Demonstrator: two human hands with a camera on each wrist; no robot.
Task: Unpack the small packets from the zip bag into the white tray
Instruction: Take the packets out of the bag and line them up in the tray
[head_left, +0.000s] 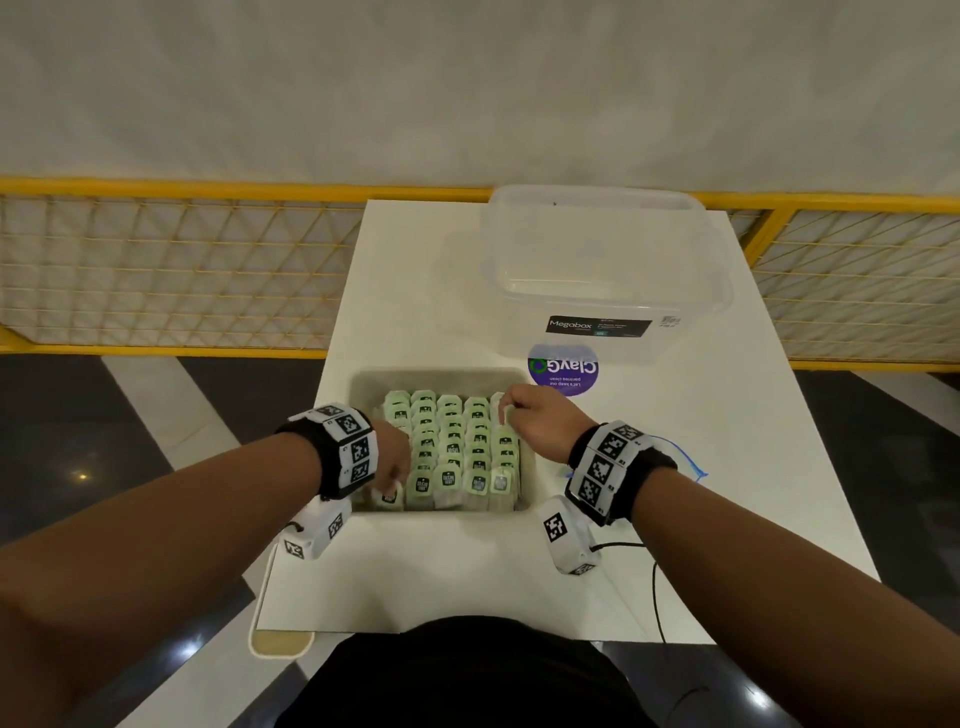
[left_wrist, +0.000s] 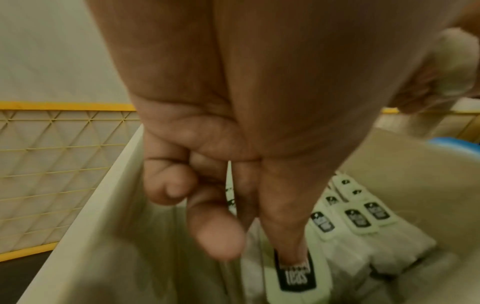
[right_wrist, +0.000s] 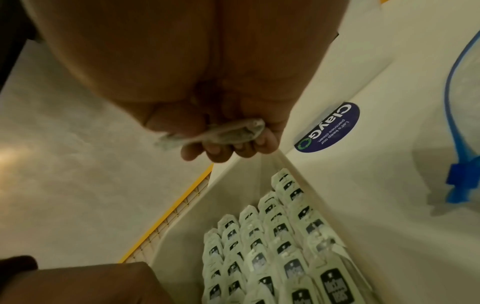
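Observation:
The white tray (head_left: 363, 379) stands mid-table, filled with rows of small packets (head_left: 452, 447) with green and black tags, standing upright. My left hand (head_left: 390, 483) reaches down into the tray's near left corner and pinches a packet (left_wrist: 230, 195) between thumb and fingers; one fingertip (left_wrist: 293, 261) touches a black tag. Over the tray's far right corner, my right hand (head_left: 511, 408) grips one packet (right_wrist: 215, 133) in curled fingers. The clear zip bag (head_left: 685, 462) with a blue zipper (right_wrist: 462, 144) lies on the table right of the tray, partly under my right wrist.
A clear lidded Megabox container (head_left: 602, 270) stands behind the tray, with a round purple sticker (head_left: 563, 371) on the table between them. A black cable (head_left: 657, 582) runs off the near right table edge. A yellow mesh fence (head_left: 156, 270) lines the back.

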